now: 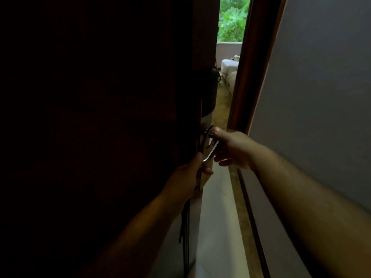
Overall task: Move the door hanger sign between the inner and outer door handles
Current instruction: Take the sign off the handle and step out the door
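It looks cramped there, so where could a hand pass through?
Free: the bright gap between the dark wooden door and brown door frame. Crowded: both hands bunch at the curved metal lever handle.

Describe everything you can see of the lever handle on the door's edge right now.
The door handle is a slim, curved metal lever with a silvery sheen, angled down and toward the camera from a round base on the dark door. The right hand pinches near its base; the left hand sits at its lower tip. Dim light hides finer detail.
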Demonstrator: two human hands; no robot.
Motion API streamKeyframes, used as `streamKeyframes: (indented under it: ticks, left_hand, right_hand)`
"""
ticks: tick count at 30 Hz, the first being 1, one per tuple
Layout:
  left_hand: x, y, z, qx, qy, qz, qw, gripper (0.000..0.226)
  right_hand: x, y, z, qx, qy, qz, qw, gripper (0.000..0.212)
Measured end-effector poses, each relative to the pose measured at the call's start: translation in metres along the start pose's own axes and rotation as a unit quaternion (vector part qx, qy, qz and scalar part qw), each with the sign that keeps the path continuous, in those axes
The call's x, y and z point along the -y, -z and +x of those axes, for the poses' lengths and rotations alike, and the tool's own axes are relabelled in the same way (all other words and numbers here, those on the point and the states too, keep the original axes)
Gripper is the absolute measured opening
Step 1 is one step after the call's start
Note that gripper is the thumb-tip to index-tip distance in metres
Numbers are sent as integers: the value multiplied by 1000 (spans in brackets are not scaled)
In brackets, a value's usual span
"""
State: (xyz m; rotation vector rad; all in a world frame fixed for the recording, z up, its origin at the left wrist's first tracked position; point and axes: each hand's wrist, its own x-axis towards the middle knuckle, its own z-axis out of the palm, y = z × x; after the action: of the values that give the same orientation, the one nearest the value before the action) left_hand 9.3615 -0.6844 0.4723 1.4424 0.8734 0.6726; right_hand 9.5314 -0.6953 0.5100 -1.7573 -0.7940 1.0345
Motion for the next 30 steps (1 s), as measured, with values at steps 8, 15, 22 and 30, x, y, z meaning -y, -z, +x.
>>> streamKeyframes:
  ticks: [8,15,22,30]
  left_hand:
    - [1,-31,-26,47,29,-29,998,39]
    - [6,-67,-59,76,21,-15,997,50]
    - [1,-110,-116,100,24,-15,995,42]
    - [-3,-152,-190,106,11,1,994,39]
  right_hand:
    - [-20,21,-50,-87,5,-41,995,50]
    - [-49,51,-97,-118,-7,8,993,54]
    - [-82,82,-163,-148,4,25,989,62]
    - [-115,101,-246,-198,-5,130,972,43]
